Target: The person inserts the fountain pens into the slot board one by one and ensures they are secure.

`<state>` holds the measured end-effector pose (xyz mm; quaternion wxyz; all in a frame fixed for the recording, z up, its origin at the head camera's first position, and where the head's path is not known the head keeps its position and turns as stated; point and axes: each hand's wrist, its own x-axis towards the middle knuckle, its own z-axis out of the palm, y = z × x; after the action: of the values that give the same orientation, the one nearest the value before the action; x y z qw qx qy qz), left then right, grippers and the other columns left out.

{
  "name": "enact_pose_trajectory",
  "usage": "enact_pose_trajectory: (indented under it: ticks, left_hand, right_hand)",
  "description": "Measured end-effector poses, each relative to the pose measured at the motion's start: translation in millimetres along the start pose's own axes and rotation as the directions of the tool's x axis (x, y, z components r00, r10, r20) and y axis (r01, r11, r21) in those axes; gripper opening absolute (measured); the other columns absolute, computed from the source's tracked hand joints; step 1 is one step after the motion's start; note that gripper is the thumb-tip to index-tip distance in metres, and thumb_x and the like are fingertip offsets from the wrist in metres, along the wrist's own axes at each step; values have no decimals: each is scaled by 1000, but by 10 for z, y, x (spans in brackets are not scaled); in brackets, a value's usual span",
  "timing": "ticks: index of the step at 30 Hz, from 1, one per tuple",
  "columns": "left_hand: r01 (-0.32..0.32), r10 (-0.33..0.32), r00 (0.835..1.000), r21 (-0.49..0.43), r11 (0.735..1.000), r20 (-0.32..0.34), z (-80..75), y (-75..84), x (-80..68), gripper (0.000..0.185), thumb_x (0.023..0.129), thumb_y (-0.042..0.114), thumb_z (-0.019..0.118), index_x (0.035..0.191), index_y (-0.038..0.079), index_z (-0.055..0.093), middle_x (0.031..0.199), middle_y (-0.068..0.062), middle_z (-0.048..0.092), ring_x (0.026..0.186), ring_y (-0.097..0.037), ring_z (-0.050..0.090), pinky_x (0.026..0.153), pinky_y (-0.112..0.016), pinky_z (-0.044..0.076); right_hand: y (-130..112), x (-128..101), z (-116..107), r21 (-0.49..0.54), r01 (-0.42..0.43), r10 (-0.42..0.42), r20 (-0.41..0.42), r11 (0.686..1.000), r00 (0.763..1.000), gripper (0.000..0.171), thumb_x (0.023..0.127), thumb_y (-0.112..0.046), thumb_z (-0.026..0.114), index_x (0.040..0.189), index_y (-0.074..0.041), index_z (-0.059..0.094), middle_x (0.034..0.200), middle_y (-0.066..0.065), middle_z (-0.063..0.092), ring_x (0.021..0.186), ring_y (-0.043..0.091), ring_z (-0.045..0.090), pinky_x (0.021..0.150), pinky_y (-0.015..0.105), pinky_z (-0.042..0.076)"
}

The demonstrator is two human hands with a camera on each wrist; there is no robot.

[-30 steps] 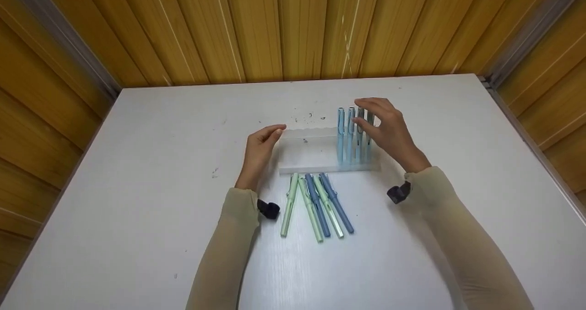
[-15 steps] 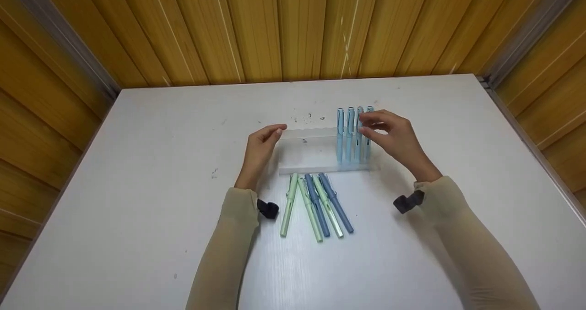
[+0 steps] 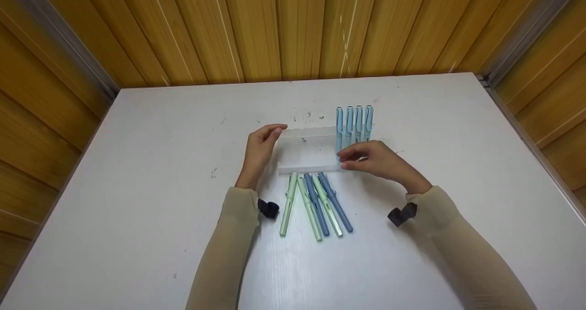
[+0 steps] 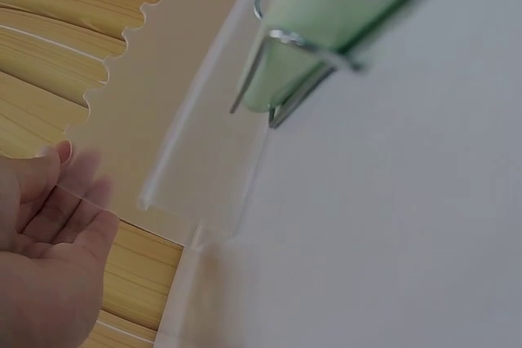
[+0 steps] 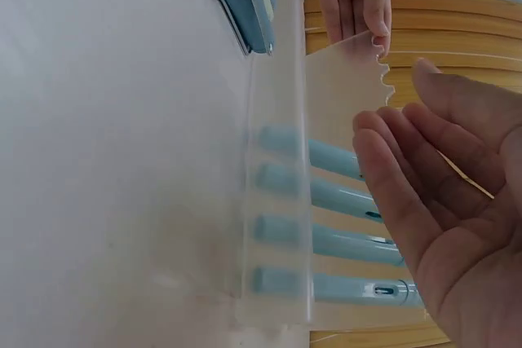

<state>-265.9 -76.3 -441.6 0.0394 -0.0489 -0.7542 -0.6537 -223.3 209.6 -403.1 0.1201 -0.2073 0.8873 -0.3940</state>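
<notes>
My left hand [image 3: 259, 152] touches the clear rack [image 3: 307, 150]; my right hand [image 5: 444, 201] hovers, grip wide and holding nothing. Only the right wrist view shows 4 light-blue pens [image 5: 326, 218] seated in its trough.

Recording booth — white table [image 3: 137, 172], wood-panelled walls [image 3: 297, 26] (metal corner strips [image 3: 64, 40])

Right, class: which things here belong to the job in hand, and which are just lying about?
In the job: rack; four light-blue pens standing in it; five loose pens; left hand at the rack's end; right hand.
Lying about: table; wood wall.
</notes>
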Motion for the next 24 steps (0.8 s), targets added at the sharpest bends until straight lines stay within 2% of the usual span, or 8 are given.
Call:
enact_pose_trajectory:
  ticks: [5,10,16,24]
  left_hand:
    - [14,-14,1000,-16,1000,-16,10,13,5,25,97,22,57,110,6,71,120,-8,67,121,-19,56,105,-37,43]
    - [24,-24,999,-9,1000,-25,12,27,1,25,96,22,58,109,5,71,119,-9,68,120,-19,57,105,-37,43]
    - [54,-54,998,-4,999,-25,10,25,2,26,96,23,58,110,6,72,120,-9,68,121,-19,57,106,-38,42]
    - [71,-71,997,-7,997,-25,12,30,12,25,96,22,59,109,6,72,120,-8,68,121,-19,57,107,-38,42]
  right_hand:
    - [-17,3,114,7,-54,53,95,999,994,33,87,-26,73,114,-8,71,103,5,72,85,16,59,75,21,51]
    - [-25,16,198,20,-114,109,153,993,982,35,86,-27,73,114,-7,71,98,6,72,79,15,57,69,22,49]
    - [-40,28,284,15,-176,170,190,984,967,34,88,-23,71,117,-5,69,96,6,71,78,13,59,70,24,52]
    - [-70,45,372,19,-167,161,172,986,972,36,87,-22,73,114,2,68,91,10,73,72,10,62,67,25,54]
